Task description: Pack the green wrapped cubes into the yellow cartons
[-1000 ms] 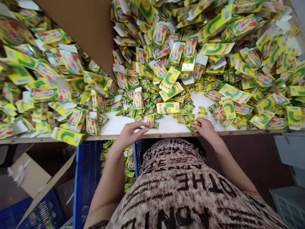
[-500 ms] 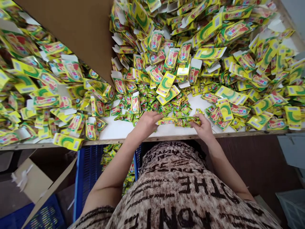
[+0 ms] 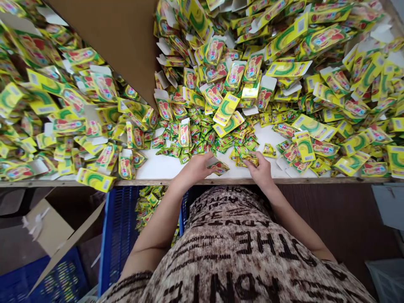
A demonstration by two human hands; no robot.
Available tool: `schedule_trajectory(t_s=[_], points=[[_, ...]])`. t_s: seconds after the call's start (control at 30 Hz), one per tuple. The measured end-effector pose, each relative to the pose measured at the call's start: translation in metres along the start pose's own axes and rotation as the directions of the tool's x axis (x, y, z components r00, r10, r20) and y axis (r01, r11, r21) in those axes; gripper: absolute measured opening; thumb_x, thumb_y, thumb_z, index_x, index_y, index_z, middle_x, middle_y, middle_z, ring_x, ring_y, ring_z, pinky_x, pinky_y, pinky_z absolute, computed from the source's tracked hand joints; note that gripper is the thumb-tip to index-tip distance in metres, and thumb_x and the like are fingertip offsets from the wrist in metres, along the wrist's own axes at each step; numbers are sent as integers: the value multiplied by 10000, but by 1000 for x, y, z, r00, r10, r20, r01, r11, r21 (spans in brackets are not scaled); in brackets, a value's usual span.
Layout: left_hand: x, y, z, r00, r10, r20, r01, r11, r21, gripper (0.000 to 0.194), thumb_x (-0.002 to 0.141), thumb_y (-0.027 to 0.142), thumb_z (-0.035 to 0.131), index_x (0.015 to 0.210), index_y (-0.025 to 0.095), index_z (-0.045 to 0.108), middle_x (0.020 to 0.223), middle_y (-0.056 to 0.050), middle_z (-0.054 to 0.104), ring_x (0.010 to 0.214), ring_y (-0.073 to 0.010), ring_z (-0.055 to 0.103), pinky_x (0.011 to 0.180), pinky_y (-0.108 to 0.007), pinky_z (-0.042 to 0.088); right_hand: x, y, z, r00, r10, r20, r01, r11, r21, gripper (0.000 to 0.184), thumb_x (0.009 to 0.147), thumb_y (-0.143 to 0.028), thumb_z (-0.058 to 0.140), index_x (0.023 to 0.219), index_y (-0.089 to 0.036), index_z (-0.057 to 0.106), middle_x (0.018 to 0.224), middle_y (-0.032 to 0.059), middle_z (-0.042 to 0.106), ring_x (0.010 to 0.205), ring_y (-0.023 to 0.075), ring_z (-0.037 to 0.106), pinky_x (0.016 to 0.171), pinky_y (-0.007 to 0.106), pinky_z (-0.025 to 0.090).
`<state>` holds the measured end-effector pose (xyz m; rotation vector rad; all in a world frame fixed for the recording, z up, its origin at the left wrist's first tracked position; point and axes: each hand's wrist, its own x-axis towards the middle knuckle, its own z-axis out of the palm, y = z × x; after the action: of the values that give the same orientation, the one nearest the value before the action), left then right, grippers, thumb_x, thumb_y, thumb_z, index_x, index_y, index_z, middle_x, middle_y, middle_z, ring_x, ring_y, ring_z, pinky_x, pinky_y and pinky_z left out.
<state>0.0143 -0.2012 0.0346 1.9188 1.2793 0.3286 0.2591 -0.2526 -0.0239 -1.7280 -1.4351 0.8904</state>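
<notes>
Where the white table (image 3: 164,167) meets its wooden front edge, the left hand (image 3: 193,167) pinches one end of a small yellow-and-green carton (image 3: 217,166), fingers curled round it, the carton lying just at three o'clock of the hand. The right hand (image 3: 260,168) is closed over a bunch of small sachets (image 3: 249,158), which poke out at eleven o'clock of its knuckles. No brand name can be read on any pack; the cartons show a green arc on yellow, a red-and-blue picture, and a white barcode patch (too small to make out). The only legible writing is on the person's brown patterned top (image 3: 240,248), seen upside down: "OTHE" and part of "ADVENT". At twelve o'clock of both hands lies a loose heap of green sachets (image 3: 202,134), and beyond it a great pile of flat cartons (image 3: 284,67) fills the table toward one and two o'clock, with more at nine and ten o'clock. A brown cardboard sheet (image 3: 120,38) leans in at eleven o'clock. Below the table edge at seven o'clock stands a blue crate (image 3: 118,235) with filled packs in it. Half a second ago the two hands held one carton stretched between them, farther up the table; now they are apart and nearer the edge, each with its own load.
</notes>
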Motion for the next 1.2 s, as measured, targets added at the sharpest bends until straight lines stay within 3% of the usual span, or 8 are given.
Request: schedule_trajectory(t_s=[0.13, 0.23, 0.33, 0.5, 0.77, 0.87, 1.03, 1.2], points=[[17, 0, 20, 999, -28, -34, 21, 982, -187, 390, 691, 356, 813, 990, 188, 628, 751, 22, 632, 624, -132, 545, 586, -231, 379, 1, -6, 2, 991, -69, 112, 68, 998, 18, 262, 805, -397, 671, 999, -222, 672, 997, 82, 748, 939, 274, 691, 864, 404, 534], [25, -6, 42, 995, -74, -67, 44, 931, -362, 433, 643, 411, 849, 929, 165, 636, 732, 18, 626, 646, -127, 547, 601, -232, 400, 0, -17, -4, 996, -25, -90, 29, 999, 39, 274, 845, -405, 637, 1044, -218, 656, 987, 87, 732, 915, 261, 683, 837, 396, 543], [23, -9, 59, 994, -105, -20, 76, 824, -562, 441, 666, 432, 835, 931, 157, 614, 727, 15, 638, 631, -120, 554, 601, -234, 413, 2, -33, -10, 970, -172, -174, 182, 982, 42, 273, 900, -404, 613, 1102, -223, 648, 1033, 89, 710, 951, 240, 661, 874, 382, 530], [15, 1, 68, 993, -109, -35, 66, 796, -602, 395, 741, 357, 778, 1029, 185, 569, 687, 46, 622, 603, -117, 544, 596, -231, 404, 14, -55, -14, 881, -455, 129, 470, 874, -126, 174, 945, -280, 564, 1059, -233, 687, 1006, 86, 697, 1001, 252, 610, 930, 398, 488], [8, 15, 66, 995, -22, -93, -22, 896, -443, 286, 773, 205, 690, 1045, 187, 603, 715, 36, 602, 681, -138, 559, 675, -251, 429, 17, -94, -28, 799, -246, 549, 567, 612, -551, 208, 829, -66, 589, 955, -188, 702, 922, 125, 633, 939, 284, 562, 745, 364, 441], [8, 14, 70, 995, -25, -98, -28, 863, -504, 201, 795, 266, 694, 962, 176, 627, 800, -4, 648, 761, -157, 597, 731, -269, 471, 20, -103, -31, 755, -224, 616, 607, 594, -528, 234, 829, -36, 570, 988, -174, 674, 965, 131, 645, 946, 282, 564, 741, 355, 426], [6, 8, 74, 998, -36, -49, -4, 761, -649, 248, 814, 337, 709, 970, 148, 669, 847, -30, 696, 808, -176, 632, 762, -284, 508, 26, -89, -33, 787, -295, 542, 574, 669, -471, 220, 883, -66, 507, 1023, -164, 645, 939, 101, 641, 876, 240, 557, 746, 336, 416], [4, 9, 74, 997, -34, -74, -20, 775, -632, 298, 816, 358, 711, 1022, 144, 686, 847, -20, 694, 789, -163, 615, 769, -281, 495, 26, -79, -38, 712, -392, 582, 681, 587, -438, 238, 925, -120, 498, 908, -181, 727, 1087, 140, 644, 1045, 282, 507, 867, 408, 418]])
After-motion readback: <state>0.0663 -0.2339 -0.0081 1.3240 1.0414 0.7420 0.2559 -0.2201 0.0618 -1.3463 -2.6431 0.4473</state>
